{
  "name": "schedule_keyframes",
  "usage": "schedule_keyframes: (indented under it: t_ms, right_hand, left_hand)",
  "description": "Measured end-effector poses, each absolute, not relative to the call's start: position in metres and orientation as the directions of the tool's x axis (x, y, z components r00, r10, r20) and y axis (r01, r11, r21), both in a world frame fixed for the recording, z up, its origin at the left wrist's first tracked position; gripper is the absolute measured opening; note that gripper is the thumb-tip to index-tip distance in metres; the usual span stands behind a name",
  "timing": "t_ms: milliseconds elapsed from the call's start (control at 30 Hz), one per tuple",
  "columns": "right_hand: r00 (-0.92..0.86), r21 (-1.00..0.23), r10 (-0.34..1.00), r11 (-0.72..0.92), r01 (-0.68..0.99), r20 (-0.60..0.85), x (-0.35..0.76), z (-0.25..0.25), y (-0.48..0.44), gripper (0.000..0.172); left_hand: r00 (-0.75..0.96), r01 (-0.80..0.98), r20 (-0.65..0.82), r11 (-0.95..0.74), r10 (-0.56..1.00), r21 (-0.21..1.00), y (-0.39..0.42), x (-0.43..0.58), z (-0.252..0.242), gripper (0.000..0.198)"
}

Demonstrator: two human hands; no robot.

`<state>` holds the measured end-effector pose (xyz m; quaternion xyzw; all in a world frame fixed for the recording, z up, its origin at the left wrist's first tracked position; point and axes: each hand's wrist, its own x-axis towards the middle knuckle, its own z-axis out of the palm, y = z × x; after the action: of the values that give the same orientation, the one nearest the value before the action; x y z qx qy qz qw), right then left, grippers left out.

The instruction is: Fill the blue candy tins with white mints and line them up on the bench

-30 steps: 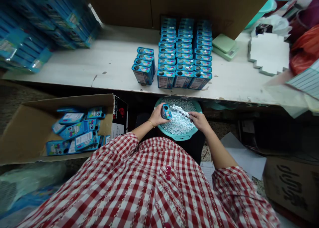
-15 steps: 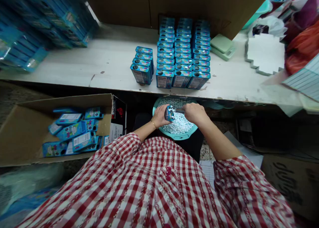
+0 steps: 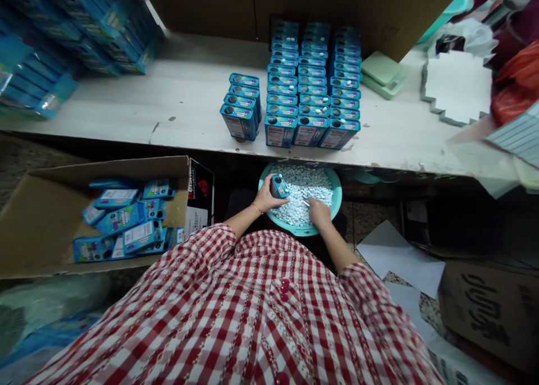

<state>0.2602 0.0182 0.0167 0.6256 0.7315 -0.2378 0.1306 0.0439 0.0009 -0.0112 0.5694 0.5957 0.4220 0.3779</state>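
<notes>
My left hand (image 3: 268, 197) is wrapped round a small blue tin (image 3: 279, 186), its printed top facing up, above the left side of a turquoise basin (image 3: 336, 197). White candy pellets (image 3: 301, 184) fill much of the basin. Low over the pellets, my right hand (image 3: 319, 212) grips a small metal scoop (image 3: 306, 201); its far end is among the pellets and hard to make out. On the bench ahead stand rows of upright blue tins (image 3: 312, 122), a few with white pellets on top. A shorter row of tins (image 3: 240, 115) stands left of them.
An open cardboard box (image 3: 46, 216) at the left holds several blue tins. More blue packs (image 3: 92, 26) are stacked at the back left of the bench (image 3: 185, 115). A green scale (image 3: 382, 73) and white card cutouts (image 3: 458, 85) lie to the right.
My right hand has moved down from beside the tin's top into the pellets, taking the scoop along. The tin in my left hand has shifted slightly left and tilted differently.
</notes>
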Motion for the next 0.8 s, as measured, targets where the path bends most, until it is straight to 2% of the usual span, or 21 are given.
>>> schedule_keyframes:
  t_ms: [133,267,400,533,567,633,800]
  right_hand:
    - [-0.191,-0.408,0.895,0.011,0.913,-0.404,0.234,-0.004,0.028,0.038]
    - [-0.258,-0.524,0.89,0.025,0.851,-0.376,0.25,-0.003,0.035,0.028]
    - [-0.302,-0.613,0.889,0.031,0.79,-0.344,0.274,0.015,0.04,0.025]
    - [-0.406,-0.73,0.879,0.105,0.675,-0.249,0.284,0.05,0.05,0.023]
    - [-0.429,-0.723,0.868,0.128,0.678,-0.249,0.284,0.062,0.053,0.024]
    - [-0.461,-0.636,0.835,0.185,0.749,-0.3,0.278,0.085,0.058,0.025]
    - [-0.415,-0.202,0.796,0.363,0.91,-0.441,0.246,0.137,0.061,0.031]
  left_hand:
    - [-0.024,0.269,0.006,0.001,1.0,0.963,0.004,0.047,-0.01,0.094]
    - [-0.031,0.239,0.038,-0.03,0.999,0.971,-0.002,0.034,-0.002,0.094]
    - [-0.064,0.363,0.093,-0.063,0.994,0.93,-0.003,0.023,0.004,0.096]
    - [-0.009,0.515,0.151,-0.125,0.989,0.848,0.001,0.028,0.003,0.097]
    - [0.013,0.545,0.167,-0.147,0.986,0.825,0.002,0.032,0.003,0.097]
    - [0.061,0.596,0.191,-0.189,0.98,0.78,0.003,0.038,0.005,0.096]
    - [0.114,0.701,0.19,-0.215,0.975,0.68,0.002,0.049,0.009,0.094]
